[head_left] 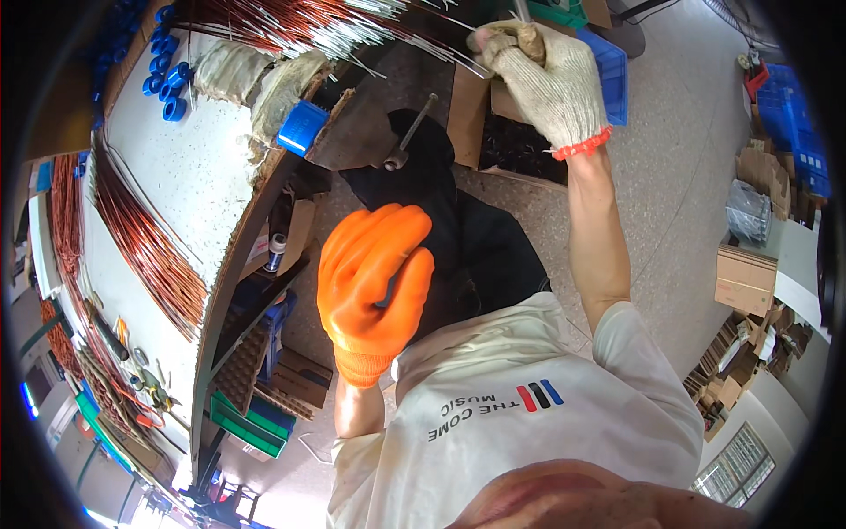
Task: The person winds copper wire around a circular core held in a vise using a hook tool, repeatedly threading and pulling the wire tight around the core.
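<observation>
My left hand (374,282), in an orange rubber glove, hovers in front of my dark trousers (493,256). Its fingers curl together with the thumb bent in to them; what they hold, if anything, is hidden. My right hand (551,84) wears a cream knit glove with a red cuff. It is closed at the far side, around a grey rod-like handle (522,10) that runs off the top edge. Just left of it end the pale tips of a bundle of copper-coloured wires (300,26). Between the hands a bolt-like metal rod (416,130) juts from the bench edge.
A white bench (225,167) on my left carries more copper wires (145,238), blue rings (167,79), a blue block (302,128) and hand tools (145,379). Beyond my right hand stand an open cardboard box (467,115) and a blue bin (610,75). Cartons (745,278) line the right.
</observation>
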The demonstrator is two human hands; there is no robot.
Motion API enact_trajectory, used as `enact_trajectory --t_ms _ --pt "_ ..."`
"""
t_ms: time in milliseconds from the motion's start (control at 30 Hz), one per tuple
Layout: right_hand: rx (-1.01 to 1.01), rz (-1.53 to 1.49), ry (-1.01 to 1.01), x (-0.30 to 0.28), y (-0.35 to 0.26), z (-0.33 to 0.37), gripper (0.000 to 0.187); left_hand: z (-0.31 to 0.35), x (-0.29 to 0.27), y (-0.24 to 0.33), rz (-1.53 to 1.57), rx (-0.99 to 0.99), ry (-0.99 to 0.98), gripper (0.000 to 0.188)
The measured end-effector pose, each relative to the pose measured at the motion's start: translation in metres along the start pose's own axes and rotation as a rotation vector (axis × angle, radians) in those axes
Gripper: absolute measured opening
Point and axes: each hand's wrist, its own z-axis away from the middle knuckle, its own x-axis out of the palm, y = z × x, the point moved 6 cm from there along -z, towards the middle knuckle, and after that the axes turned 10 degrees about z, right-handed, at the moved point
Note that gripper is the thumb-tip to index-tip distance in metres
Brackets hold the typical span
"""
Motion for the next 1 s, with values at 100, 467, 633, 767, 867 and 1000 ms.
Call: enact_trajectory --t_ms 100,467,633,767,867,1000 --pt "0.017 0.09 -0.047 -0.008 -0.005 0.003 0.027 0.004 0.001 0.002 0.057 -0.051 -0.034 0.031" --pt "0.087 0.105 -0.123 -0.007 -0.01 0.008 0.025 -0.003 0.009 0.006 0.119 -0.027 -0.038 0.029" --pt "0.138 -0.1 0.06 -0.034 -0.014 0.024 0.025 -0.003 0.023 0.002 0.22 -0.385 -0.113 0.032" --pt "0.227 -0.154 0.066 -0.055 -0.038 0.05 0.02 -0.026 0.067 -0.023 0.785 -0.793 -0.111 0.038" --pt "0.284 -0.048 0.063 -0.066 -0.042 0.066 0.02 -0.042 0.09 -0.035 0.889 -0.812 -0.211 0.041" --pt "0.258 -0.109 0.137 -0.085 -0.033 0.099 0.025 -0.052 0.107 -0.044 0.987 -0.62 -0.202 0.05"
